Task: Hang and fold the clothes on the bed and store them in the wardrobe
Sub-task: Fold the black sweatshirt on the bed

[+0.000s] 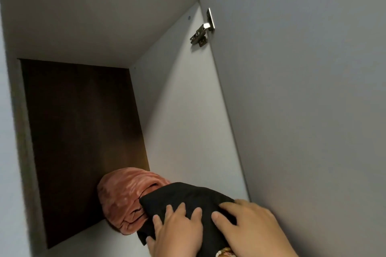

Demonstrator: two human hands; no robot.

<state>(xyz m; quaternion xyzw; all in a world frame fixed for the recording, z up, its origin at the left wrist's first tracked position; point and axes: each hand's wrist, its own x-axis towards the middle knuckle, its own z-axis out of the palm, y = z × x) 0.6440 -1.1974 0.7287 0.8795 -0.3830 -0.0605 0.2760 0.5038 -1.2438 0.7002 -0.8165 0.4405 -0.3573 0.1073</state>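
A folded black garment (183, 196) lies on a wardrobe shelf (100, 242), pushed up against a folded pink velvety garment (123, 196) behind it. My left hand (177, 229) rests flat on the black garment's near left part, fingers spread and straight. My right hand (250, 227) lies on its right part, fingers straight, close to the wardrobe's side wall. A small patterned piece of cloth (224, 253) peeks out under my hands at the bottom edge.
The wardrobe compartment has a dark brown back panel (83, 142), a pale side wall (183, 110) on the right and a pale ceiling board (94, 16). The open door (302, 89) stands at the right with a metal hinge (201, 31).
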